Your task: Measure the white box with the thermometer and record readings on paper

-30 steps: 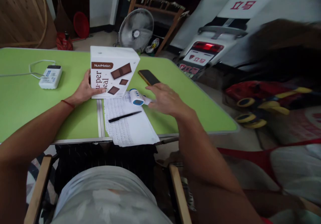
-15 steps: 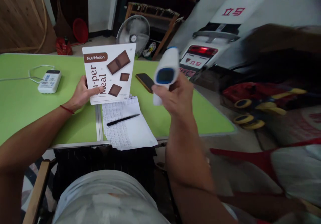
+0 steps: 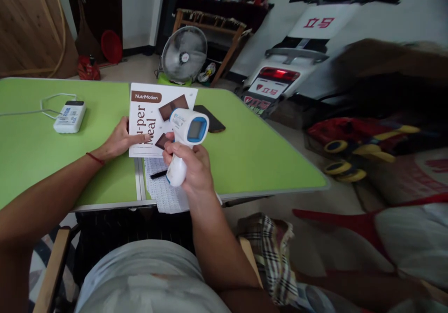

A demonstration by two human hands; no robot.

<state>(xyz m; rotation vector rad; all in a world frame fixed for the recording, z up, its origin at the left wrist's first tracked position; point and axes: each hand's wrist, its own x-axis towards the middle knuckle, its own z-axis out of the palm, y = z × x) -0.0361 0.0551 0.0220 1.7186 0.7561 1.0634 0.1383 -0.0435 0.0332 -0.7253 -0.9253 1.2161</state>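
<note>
My left hand (image 3: pixel 122 138) grips the left edge of a white box (image 3: pixel 140 112) printed "NutriMotion" with brown chocolate pieces, its thumb across the front. The box stands nearly upright, its face toward me. In my right hand (image 3: pixel 194 163) is a white and blue infrared thermometer (image 3: pixel 189 126), its small grey screen facing me, in front of the box's right part. Below the box lie sheets of written paper (image 3: pixel 168 198) with a black pen (image 3: pixel 158 174), both partly hidden by my right hand. A dark phone (image 3: pixel 212 120) rests on the table behind the thermometer.
A green folding table (image 3: pixel 252 154) spans the view. On its left sits a white power strip (image 3: pixel 71 116) with a cable. Beyond stand a fan (image 3: pixel 184 56) and a white scooter (image 3: pixel 276 77). A checked cloth bag (image 3: pixel 269 252) is at the lower right.
My right hand has brought the thermometer left and down, from beside the box to in front of it. The box has shifted slightly right and down with my left hand.
</note>
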